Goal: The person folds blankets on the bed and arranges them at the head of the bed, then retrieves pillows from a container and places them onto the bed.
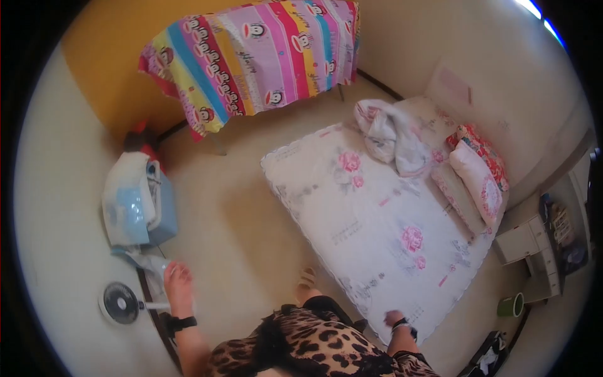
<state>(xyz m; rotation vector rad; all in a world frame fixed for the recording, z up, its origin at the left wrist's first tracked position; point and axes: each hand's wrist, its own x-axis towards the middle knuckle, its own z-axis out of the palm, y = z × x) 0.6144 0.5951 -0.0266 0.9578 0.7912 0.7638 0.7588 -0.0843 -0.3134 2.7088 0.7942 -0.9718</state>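
Observation:
My left hand (179,284), with a black band at the wrist, is raised at the lower left, apart from the pale bag (149,260) and the fan (120,303) beside it. Its fingers are loosely bent and apart, and nothing shows in them. My right hand (393,318), also with a black wristband, is over the near corner of the bed (370,232). Blur hides its fingers, and I cannot tell whether it touches the floral sheet. A bunched pale blanket (392,138) lies at the bed's far side, with pillows (475,182) to the right.
A striped cartoon cloth (264,56) covers a piece of furniture at the back. A blue box (164,204) under white and blue covering stands at left. White drawers (521,240) and a green bin (510,305) are at right. My sandalled foot (306,280) is on the floor.

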